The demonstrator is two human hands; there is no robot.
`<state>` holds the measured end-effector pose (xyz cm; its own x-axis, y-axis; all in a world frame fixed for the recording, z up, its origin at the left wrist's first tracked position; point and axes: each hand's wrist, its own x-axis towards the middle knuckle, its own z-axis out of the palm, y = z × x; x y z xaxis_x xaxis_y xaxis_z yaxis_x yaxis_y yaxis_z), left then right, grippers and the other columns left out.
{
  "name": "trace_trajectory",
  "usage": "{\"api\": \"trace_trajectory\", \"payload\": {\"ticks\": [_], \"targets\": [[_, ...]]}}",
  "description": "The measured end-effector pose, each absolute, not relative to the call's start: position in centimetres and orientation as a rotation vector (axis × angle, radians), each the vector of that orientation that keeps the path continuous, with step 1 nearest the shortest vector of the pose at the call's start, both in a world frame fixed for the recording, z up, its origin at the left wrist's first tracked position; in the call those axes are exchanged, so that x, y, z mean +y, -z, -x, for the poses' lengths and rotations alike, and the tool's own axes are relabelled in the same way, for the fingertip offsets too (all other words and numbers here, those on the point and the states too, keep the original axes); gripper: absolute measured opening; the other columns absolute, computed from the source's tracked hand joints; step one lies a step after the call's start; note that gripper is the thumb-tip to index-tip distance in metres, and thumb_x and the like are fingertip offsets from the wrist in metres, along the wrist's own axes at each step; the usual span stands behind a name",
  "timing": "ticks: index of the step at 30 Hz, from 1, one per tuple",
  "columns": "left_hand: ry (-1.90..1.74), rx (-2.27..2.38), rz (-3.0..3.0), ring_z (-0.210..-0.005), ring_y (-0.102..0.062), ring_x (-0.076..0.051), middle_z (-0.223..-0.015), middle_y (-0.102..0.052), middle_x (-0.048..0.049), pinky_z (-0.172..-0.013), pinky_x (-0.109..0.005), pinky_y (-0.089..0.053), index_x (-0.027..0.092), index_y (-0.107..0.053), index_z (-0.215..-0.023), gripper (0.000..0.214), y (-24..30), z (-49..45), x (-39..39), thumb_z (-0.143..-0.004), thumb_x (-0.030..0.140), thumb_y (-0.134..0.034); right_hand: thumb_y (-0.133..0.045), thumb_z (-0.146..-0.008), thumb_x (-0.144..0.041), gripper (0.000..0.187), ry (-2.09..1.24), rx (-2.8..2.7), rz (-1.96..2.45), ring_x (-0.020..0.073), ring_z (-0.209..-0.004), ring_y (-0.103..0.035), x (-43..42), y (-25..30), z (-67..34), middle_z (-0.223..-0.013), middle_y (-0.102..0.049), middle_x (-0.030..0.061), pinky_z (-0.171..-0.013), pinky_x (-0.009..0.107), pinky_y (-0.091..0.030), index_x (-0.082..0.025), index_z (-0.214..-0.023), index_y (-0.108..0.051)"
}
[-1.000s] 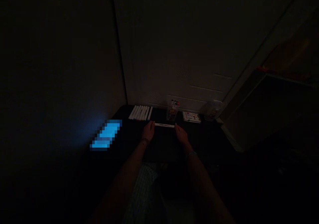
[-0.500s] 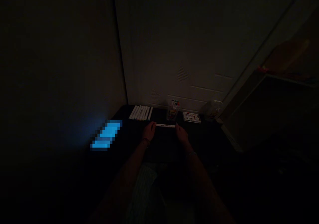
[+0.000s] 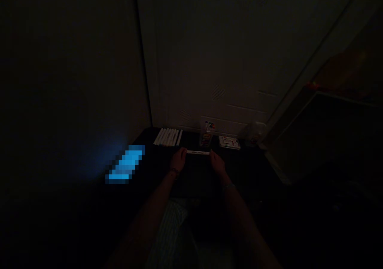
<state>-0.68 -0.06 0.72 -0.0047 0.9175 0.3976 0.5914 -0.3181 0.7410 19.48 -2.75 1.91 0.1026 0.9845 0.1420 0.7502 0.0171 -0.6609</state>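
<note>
A white marker with dark print lies crosswise between my hands, held at both ends. My left hand is closed on its left end, and my right hand pinches the right end. Behind my left hand, several white markers lie side by side in a row. Just beyond the held marker stands a clear case with coloured marker tips at its top. A flat pack of white markers lies to its right. Dim light hides the finger details.
All this rests on a dark table against a light wall. A glowing, pixelated screen lies at the left edge. A clear container stands at the back right corner. Further right is a dark piece of furniture.
The whole view has shifted slightly and grown a little dimmer. Both hands keep the same hold on the marker.
</note>
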Motion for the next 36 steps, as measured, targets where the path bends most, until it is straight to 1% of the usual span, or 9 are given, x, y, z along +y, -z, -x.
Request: {"api": "trace_trajectory", "payload": {"ticks": [5, 11, 14, 18, 26, 31, 36], "targets": [[-1.222, 1.595, -1.93, -0.076, -0.053, -0.012, -0.085, -0.06, -0.0018, -0.07, -0.022, -0.037, 0.02, -0.053, -0.09, 0.032, -0.42, 0.61, 0.07, -0.082, 0.039, -0.028, -0.008, -0.083, -0.051, 0.055, -0.514, -1.682, 1.794, 0.0126, -0.084, -0.052, -2.74, -2.06, -19.44, -0.091, -0.059, -0.0009, -0.074, 0.022, -0.036, -0.026, -0.097, -0.055], [-1.143, 1.663, -1.931, -0.075, -0.052, -0.011, -0.084, -0.059, -0.0023, -0.069, -0.021, -0.036, 0.019, -0.052, -0.09, 0.034, -0.47, 0.53, 0.03, -0.083, 0.039, -0.026, -0.008, -0.083, -0.052, 0.058, -0.522, -1.684, 1.822, 0.0127, -0.075, -0.053, -2.65, -2.1, -19.44, -0.08, -0.059, 0.0001, -0.069, 0.022, -0.036, -0.023, -0.087, -0.057], [-1.135, 1.662, -1.941, -0.078, -0.053, -0.011, -0.087, -0.059, -0.0028, -0.07, -0.021, -0.036, 0.019, -0.052, -0.092, 0.033, -0.54, 0.53, 0.06, -0.083, 0.038, -0.026, -0.007, -0.083, -0.052, 0.057, -0.503, -1.693, 1.842, 0.0128, -0.075, -0.053, -2.59, -2.14, -19.42, -0.08, -0.058, -0.0001, -0.068, 0.022, -0.037, -0.023, -0.085, -0.057], [-1.155, 1.68, -1.954, -0.081, -0.053, -0.012, -0.09, -0.059, -0.0034, -0.071, -0.021, -0.037, 0.02, -0.051, -0.094, 0.032, -0.55, 0.5, 0.16, -0.083, 0.037, -0.027, -0.007, -0.084, -0.05, 0.054, -0.441, -1.726, 1.832, 0.0126, -0.077, -0.053, -2.54, -1.97, -19.45, -0.083, -0.058, -0.0005, -0.068, 0.022, -0.037, -0.024, -0.088, -0.054], [-1.142, 1.683, -1.934, -0.08, -0.053, -0.011, -0.091, -0.059, -0.0022, -0.07, -0.021, -0.037, 0.021, -0.051, -0.092, 0.031, -0.75, 0.5, -0.01, -0.083, 0.037, -0.027, -0.007, -0.084, -0.05, 0.053, -0.435, -1.73, 1.788, 0.0122, -0.075, -0.053, -2.57, -1.61, -19.61, -0.08, -0.057, -0.0005, -0.066, 0.022, -0.037, -0.024, -0.089, -0.053], [-1.173, 1.609, -1.953, -0.081, -0.053, -0.012, -0.09, -0.059, -0.0012, -0.071, -0.022, -0.038, 0.021, -0.052, -0.091, 0.029, -0.68, 0.56, 0.16, -0.082, 0.037, -0.029, -0.008, -0.085, -0.048, 0.051, -0.433, -1.733, 1.759, 0.0127, -0.078, -0.053, -2.41, -1.45, -19.61, -0.086, -0.058, 0.0002, -0.068, 0.022, -0.037, -0.025, -0.093, -0.053], [-1.162, 1.649, -1.934, -0.081, -0.053, -0.012, -0.09, -0.059, -0.0013, -0.07, -0.022, -0.038, 0.022, -0.051, -0.092, 0.03, -0.7, 0.47, 0.17, -0.082, 0.039, -0.028, -0.007, -0.084, -0.05, 0.053, -0.471, -1.717, 1.773, 0.0125, -0.076, -0.053, -2.44, -1.45, -19.67, -0.081, -0.058, -0.001, -0.067, 0.022, -0.037, -0.025, -0.09, -0.054]]}}
